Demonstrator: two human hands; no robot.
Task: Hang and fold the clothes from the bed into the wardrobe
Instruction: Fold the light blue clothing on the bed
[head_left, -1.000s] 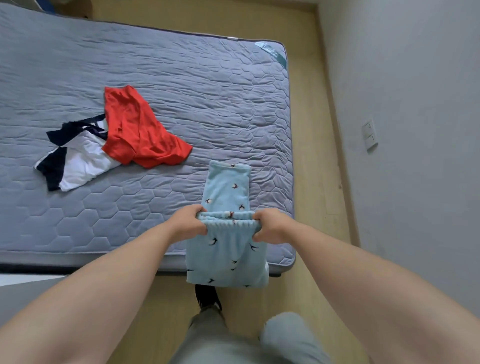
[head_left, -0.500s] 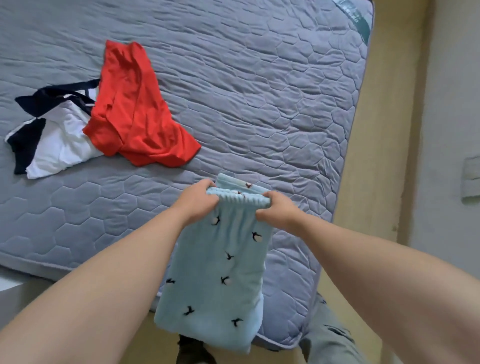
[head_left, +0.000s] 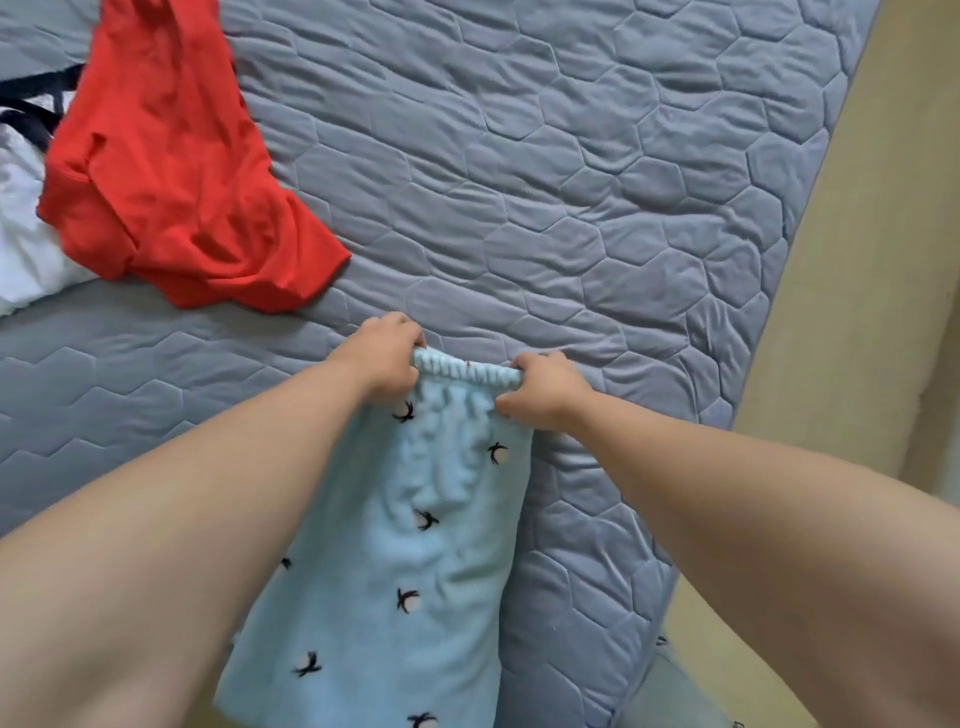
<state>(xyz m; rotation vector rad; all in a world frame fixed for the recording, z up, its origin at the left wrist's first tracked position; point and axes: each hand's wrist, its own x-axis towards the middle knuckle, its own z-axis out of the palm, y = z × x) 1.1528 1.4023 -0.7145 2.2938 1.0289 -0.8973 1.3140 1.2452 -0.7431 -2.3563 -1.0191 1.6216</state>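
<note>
**A:** What did we see from the head camera?

**B:** We looked down on a bed (head_left: 571, 171) covered in a grey quilted pad with a honeycomb stitch. Both bare forearms reached out from the bottom of the view. Between the hands we held a pair of light blue trousers (head_left: 405, 551), printed with small black bird shapes.

**A:** How were the hands set?

**B:** The left hand (head_left: 382, 358) had its grip clamped on the left end of the gathered elastic waistband (head_left: 467, 371). The right hand (head_left: 543, 389) had its grip clamped on the right end. The waistband ran nearly level between the two fists, bunched into tight ridges.

**A:** And where did the trousers lie?

**B:** They ran from the waistband back toward us, over the near part of the bed. The cloth looked soft and a little puckered under the band. We could not tell whether the fabric rested flat on the bed or hung just above it.

**A:** Was anything else on the bed?

**B:** Yes. To the upper left lay a crumpled red garment (head_left: 171, 176), well apart from the hands. Partly under its left edge lay a white garment with dark trim (head_left: 21, 223), cut off by the frame. Along the right edge we saw pale wooden floor (head_left: 878, 291).
</note>
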